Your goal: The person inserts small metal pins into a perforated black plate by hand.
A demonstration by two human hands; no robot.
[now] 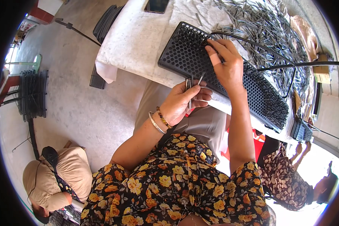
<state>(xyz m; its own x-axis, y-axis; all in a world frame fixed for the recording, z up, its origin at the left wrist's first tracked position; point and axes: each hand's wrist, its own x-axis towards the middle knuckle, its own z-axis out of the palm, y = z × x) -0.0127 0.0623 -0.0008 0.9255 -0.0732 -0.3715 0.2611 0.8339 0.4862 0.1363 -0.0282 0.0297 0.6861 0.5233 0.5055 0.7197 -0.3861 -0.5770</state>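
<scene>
Currently, left hand [190,94]: half-curled, pinching several slim grey pieces [201,77].
Right hand [228,64]: fingertips bunched over black tray [179,52], grip unclear.
Tray: along white-covered table [133,37], right end crowded, many middle holes bare.
Pile [267,41]: heaped beyond, plenty loose.

No text, label, number or sign can be read; on the small brown-and-yellowish box [321,71], to the right of the long black perforated tray [180,56], any print cannot be made out.
</scene>
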